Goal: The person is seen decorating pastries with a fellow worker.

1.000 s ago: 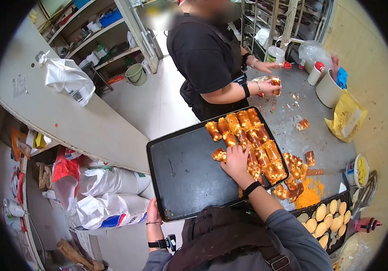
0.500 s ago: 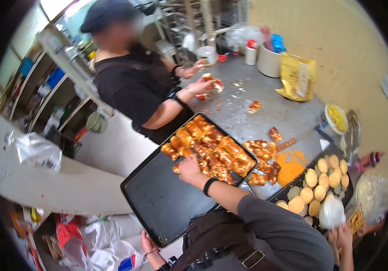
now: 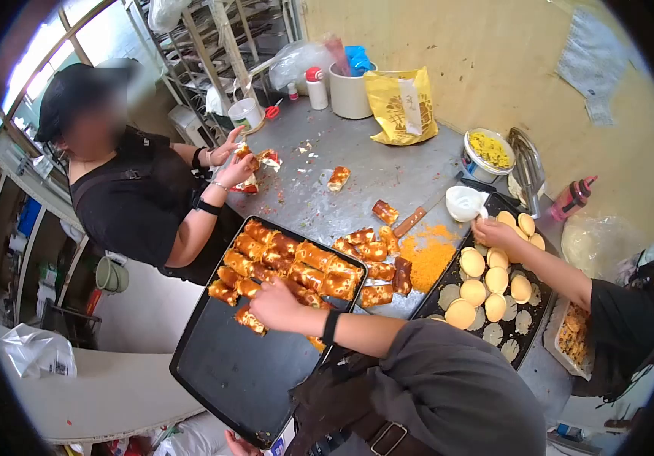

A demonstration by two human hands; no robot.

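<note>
A black baking tray is tilted across the front of me, its upper part covered with rows of glazed, browned bread rolls. At the tray's lower corner my left hand grips the rim; only part of it shows. My right hand, with a black wristband, is curled down over the rolls near the edge of the rows. Its fingers are closed around a roll, though the fingertips are partly hidden. One roll lies just beside this hand. More cut rolls lie on the metal table beyond the tray.
Across the table a person handles a filled roll. At right another person's hand holds a white cup over a pan of round yellow cakes. Orange crumbs, a knife and a yellow bag are on the table.
My view has turned rightward. My right hand remains over the rolls, with its fingers shifted among them. The co-worker's white cup has moved to the pan's far end.
</note>
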